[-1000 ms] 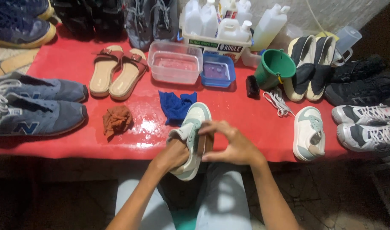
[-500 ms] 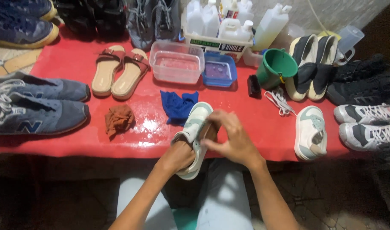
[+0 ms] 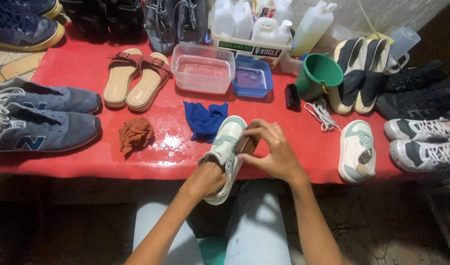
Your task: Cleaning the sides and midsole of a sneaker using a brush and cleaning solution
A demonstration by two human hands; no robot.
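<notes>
- While the head view looked down over the red table, the left hand gripped a white sneaker with pale green trim from underneath, at the near edge of that table, over the person's lap.
- The right hand curled around the sneaker's opening, fingers pressed at the collar and what looked like a brown inner lining or insole; whether it was pinching something small, I could not tell.
- Judging progress: the sneaker was without laces, and a loose white lace lay on the table to the right of it, so stripping seemed done while washing looked barely begun.
- Its partner, a second white sneaker, sat further right on the table, also unlaced and untouched.
- A wet sheen showed on the table just left of the held sneaker, beside a crumpled blue cloth and a balled rust-brown rag, both soft and damp-looking.
- Behind the sneaker stood a clear plastic tub, a small blue tub, a green bucket and a black brush.
- Tan sandals lay back left.
</notes>
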